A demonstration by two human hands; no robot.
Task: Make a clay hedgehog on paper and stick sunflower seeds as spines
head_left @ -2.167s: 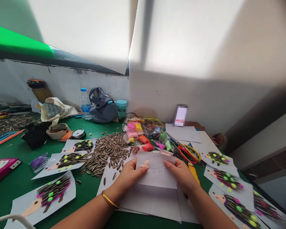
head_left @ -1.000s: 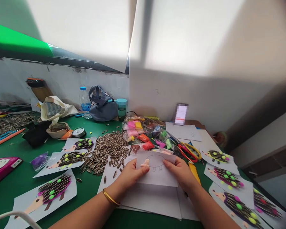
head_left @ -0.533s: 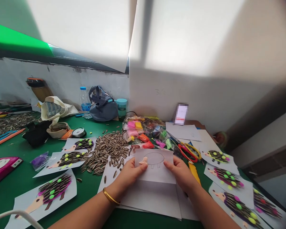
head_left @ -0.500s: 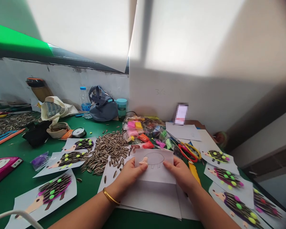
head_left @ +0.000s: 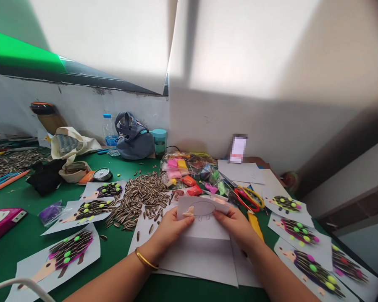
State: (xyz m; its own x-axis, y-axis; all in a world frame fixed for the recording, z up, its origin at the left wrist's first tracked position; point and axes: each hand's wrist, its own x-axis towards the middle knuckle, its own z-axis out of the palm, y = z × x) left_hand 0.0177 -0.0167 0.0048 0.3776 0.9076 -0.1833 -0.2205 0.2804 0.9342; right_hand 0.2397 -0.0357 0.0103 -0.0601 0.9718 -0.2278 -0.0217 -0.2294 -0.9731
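Note:
A white sheet of paper [head_left: 192, 230] is held up between my two hands, above other white sheets. It bears a pencil outline of an oval body with short legs, and a pale peach clay piece [head_left: 189, 211] sits at the drawing's left end. My left hand [head_left: 169, 230] pinches the sheet's left side, thumb in front near the clay. On the opposite side my right hand [head_left: 234, 226] grips it the same way, thumb beside the oval's right end. The fingers behind the paper are hidden. A gold bangle [head_left: 146, 260] circles my left wrist.
Sunflower seeds [head_left: 141, 193] lie heaped to the left. Behind the sheet are bags of coloured clay [head_left: 189, 172]; scissors [head_left: 247, 199] and a yellow cutter [head_left: 255, 224] lie right. Finished hedgehog pictures [head_left: 72, 251] flank both sides. A phone [head_left: 238, 149] leans on the wall.
The sheet's upper right part has tipped down slightly, showing pinkish clay behind it. Both hands keep their hold. The whole view has shifted a little.

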